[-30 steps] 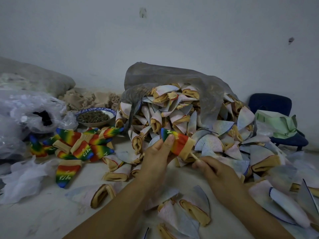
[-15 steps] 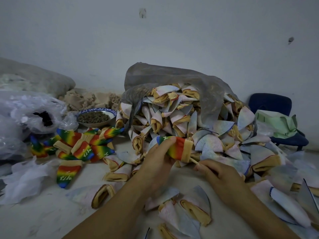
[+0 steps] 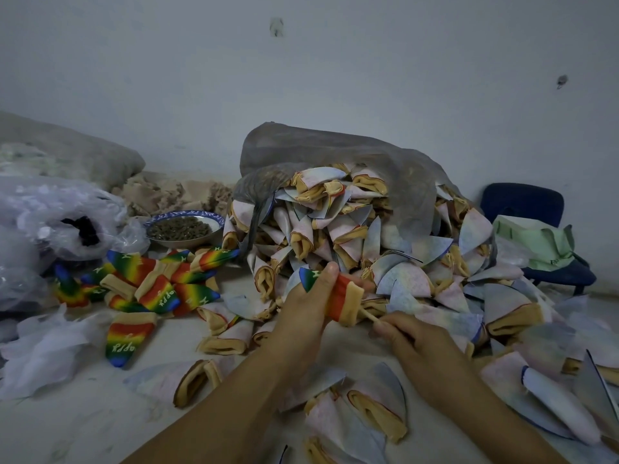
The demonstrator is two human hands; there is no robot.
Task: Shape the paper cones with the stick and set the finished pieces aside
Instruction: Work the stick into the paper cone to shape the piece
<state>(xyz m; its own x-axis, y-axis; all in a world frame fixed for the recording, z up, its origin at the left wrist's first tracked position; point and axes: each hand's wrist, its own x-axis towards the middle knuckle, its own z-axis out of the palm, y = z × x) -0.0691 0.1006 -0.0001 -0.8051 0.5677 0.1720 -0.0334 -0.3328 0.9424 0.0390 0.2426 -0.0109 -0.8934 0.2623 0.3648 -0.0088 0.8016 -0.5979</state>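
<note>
Across the far middle of the desk (image 3: 83,423), against the wall: a grey bag (image 3: 335,155) spilling a large heap of pale unshaped cones (image 3: 351,236), with strays lying toward the front edge. Left of the heap, well apart from the hands: a smaller pile of rainbow finished pieces (image 3: 150,286), just in front of a bowl (image 3: 184,226).

Between heap and front edge, lifted off the desk: the rainbow cone in hand (image 3: 341,296), tip up and to the left, tan open mouth down and to the right. Gripped around its middle by the left hand (image 3: 301,323), fingers curled round it, thumb (image 3: 330,271) pressed along the upper side near the tip. Entering the mouth from the lower right: the stick (image 3: 368,317), pinched at its outer end by the right hand (image 3: 422,346), fingers bunched tight on it. Far end hidden inside the cone.

Step in hand, by the look of it: shaping, with the stick inside to push out the point. Not yet ready to set aside.

Calls next, most likely, for easing the stick toward the tip while steadying the cone with the left hand, then drawing it straight out through the mouth and carrying the piece left to the rainbow pile. Worth taking care not to poke through the tip.
</note>
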